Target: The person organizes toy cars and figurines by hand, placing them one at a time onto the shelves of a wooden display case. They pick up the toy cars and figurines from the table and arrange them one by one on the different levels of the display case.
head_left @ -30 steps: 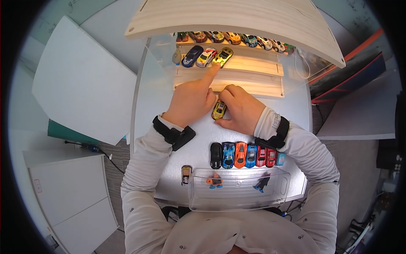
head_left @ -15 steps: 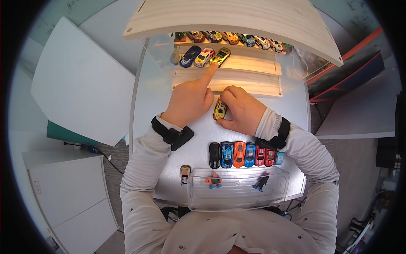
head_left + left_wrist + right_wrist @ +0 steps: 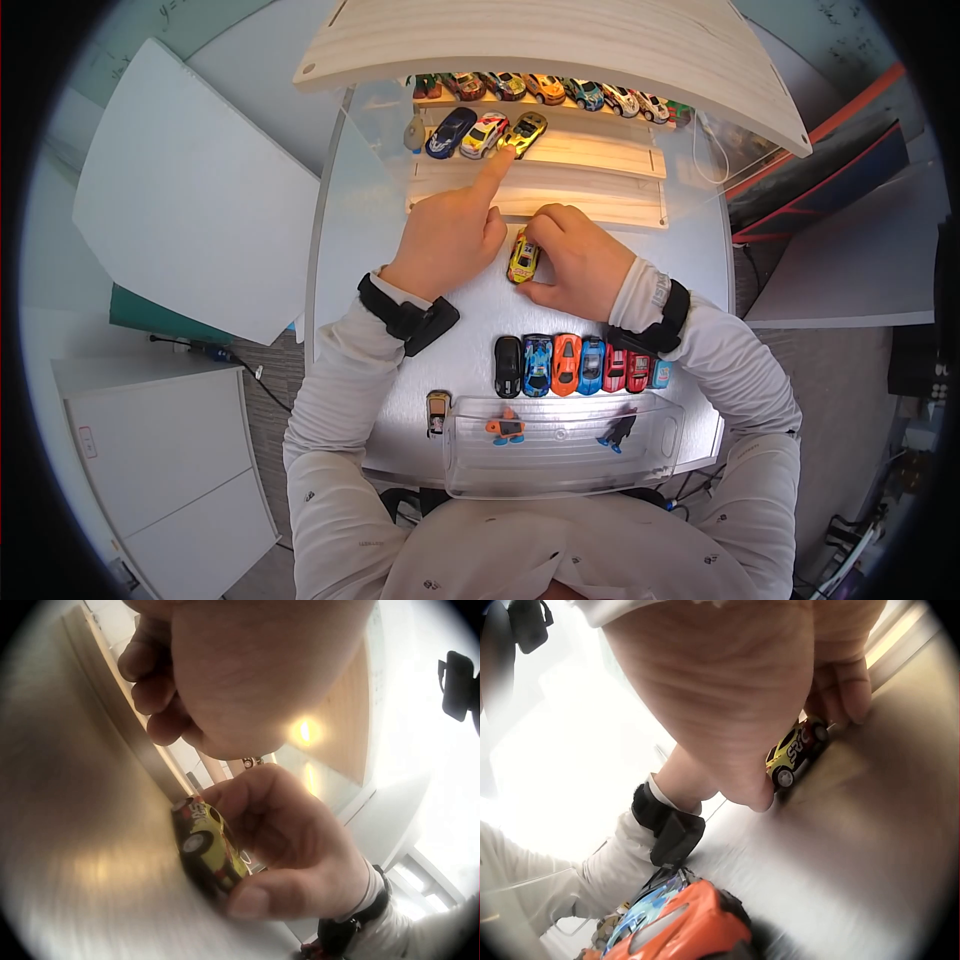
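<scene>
My left hand [image 3: 447,240] reaches toward the wooden display rack, its index finger straight and its other fingers curled under. That fingertip is at the lower end of a shiny yellow toy car [image 3: 524,130] on the rack's middle step. Beside this car stand a white, red and yellow toy car [image 3: 484,135] and a dark blue toy car [image 3: 451,133]. On the metal tabletop, my right hand [image 3: 580,252] holds a yellow, red and black toy car [image 3: 798,752] between thumb and fingers. The left wrist view shows its side and wheels low over the metal surface.
Several toy cars [image 3: 545,90] line the rack's top step under a wooden top board [image 3: 560,40]. Nearer me, a row of toy cars [image 3: 565,364] borders a clear plastic bin [image 3: 562,480] with two small figures behind its wall. A tan toy car [image 3: 438,413] stands left of the bin.
My right hand and the yellow, red and black car have shifted very slightly to the right. The left index finger stays at the shiny yellow car on the rack.
</scene>
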`<state>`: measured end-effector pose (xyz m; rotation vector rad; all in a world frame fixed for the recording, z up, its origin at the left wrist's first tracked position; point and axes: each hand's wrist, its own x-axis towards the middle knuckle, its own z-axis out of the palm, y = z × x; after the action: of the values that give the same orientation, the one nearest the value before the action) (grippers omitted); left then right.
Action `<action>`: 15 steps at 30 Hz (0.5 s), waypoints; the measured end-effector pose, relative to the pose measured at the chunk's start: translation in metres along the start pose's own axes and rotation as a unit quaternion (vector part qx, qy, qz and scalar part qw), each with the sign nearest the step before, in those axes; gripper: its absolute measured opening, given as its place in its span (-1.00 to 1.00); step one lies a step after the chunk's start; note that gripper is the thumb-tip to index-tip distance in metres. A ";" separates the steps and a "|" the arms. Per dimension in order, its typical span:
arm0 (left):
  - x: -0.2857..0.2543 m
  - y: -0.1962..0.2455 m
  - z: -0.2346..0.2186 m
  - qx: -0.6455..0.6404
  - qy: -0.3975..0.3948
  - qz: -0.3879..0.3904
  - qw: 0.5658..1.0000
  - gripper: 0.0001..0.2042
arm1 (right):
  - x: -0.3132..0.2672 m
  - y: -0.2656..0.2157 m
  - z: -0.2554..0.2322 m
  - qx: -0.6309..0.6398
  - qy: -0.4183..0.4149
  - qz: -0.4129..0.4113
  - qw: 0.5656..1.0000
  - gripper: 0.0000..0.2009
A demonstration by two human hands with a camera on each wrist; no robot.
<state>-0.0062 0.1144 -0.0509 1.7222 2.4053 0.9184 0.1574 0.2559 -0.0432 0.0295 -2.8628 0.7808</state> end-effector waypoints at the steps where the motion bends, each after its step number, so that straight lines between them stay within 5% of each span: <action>1: 0.000 0.000 0.000 -0.001 -0.001 0.000 1.000 -0.31 | -0.001 0.000 -0.001 0.005 0.006 0.001 1.000 -0.54; 9: 0.000 -0.001 0.000 0.005 -0.001 0.007 1.000 -0.31 | -0.003 0.004 -0.015 0.006 0.020 0.035 0.999 -0.49; 15: 0.000 -0.002 0.002 0.000 0.006 0.014 1.000 -0.32 | 0.002 0.012 -0.031 0.005 0.108 0.031 0.994 -0.58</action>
<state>-0.0073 0.1144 -0.0534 1.7606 2.3945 0.9346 0.1593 0.2818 -0.0228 -0.1364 -2.6661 0.7597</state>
